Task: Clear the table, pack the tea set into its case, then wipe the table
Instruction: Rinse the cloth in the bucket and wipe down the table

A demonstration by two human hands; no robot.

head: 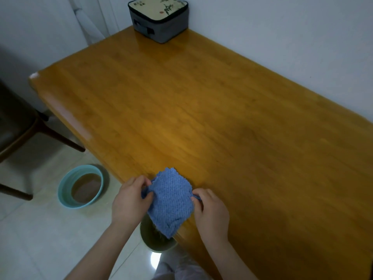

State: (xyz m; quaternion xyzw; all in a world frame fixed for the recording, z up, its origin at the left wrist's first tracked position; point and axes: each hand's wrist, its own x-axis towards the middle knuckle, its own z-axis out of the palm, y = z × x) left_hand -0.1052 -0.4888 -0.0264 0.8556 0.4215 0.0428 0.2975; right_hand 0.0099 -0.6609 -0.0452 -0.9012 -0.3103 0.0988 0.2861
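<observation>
Head view, bottom centre: the left hand [129, 201] and right hand [211, 211] each pinch an opposite edge of the blue cloth [171, 201], spread between them over the near table [201, 110] edge, probably readying it to wipe. It looks nubbly and thick. At upper centre, the grey case [159, 19] sits zipped shut in the far corner, out of the wiping path.

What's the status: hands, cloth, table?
Left hand and right hand both gripping blue cloth at near table edge. Closed tea case at far corner. Nothing else on top.
</observation>
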